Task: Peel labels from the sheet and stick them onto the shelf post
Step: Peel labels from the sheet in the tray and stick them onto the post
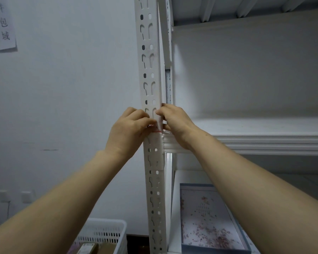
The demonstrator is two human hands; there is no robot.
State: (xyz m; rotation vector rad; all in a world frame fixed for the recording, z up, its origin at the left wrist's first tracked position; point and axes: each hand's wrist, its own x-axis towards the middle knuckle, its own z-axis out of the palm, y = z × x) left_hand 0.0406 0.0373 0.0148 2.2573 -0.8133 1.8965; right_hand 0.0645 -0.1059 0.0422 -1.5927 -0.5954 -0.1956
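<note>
- while both hands meet at the shelf post [151, 70] mid frame, the red-edged label [156, 129] lies level across it, under the fingertips.
- the left hand [128, 131], nearer, pinches the label with curled fingers; the right hand [174, 121] grips the post's edge.
- lower left, a basket [106, 229] holds cartons [92, 248]; lower right, a tray [215, 249] holds pinkish bits [209, 233].

Person: left hand [128, 132], bare; right hand [175, 123], bare; two forearms [59, 198], bare along their whole visible length down to the bottom corners.
</note>
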